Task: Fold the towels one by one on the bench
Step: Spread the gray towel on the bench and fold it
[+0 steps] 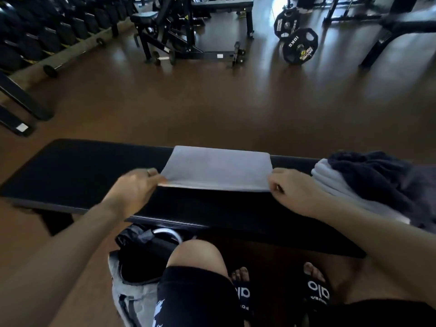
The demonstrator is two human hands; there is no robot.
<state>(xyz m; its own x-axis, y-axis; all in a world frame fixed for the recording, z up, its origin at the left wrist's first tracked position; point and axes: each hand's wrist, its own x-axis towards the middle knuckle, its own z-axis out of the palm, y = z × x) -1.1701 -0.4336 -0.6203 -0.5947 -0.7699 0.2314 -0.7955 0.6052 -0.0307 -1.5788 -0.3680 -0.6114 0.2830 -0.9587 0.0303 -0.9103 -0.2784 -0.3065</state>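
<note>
A light grey towel lies folded into a flat rectangle on the middle of the black bench. My left hand pinches the towel's near left corner. My right hand grips its near right corner. On the bench's right end sits a heap of unfolded towels: a dark navy one on top, light grey and darker grey ones under it.
An open grey bag with dark contents stands on the floor under the bench, beside my knee and sandalled feet. Beyond the bench is bare brown floor, then gym machines, weight plates and a dumbbell rack.
</note>
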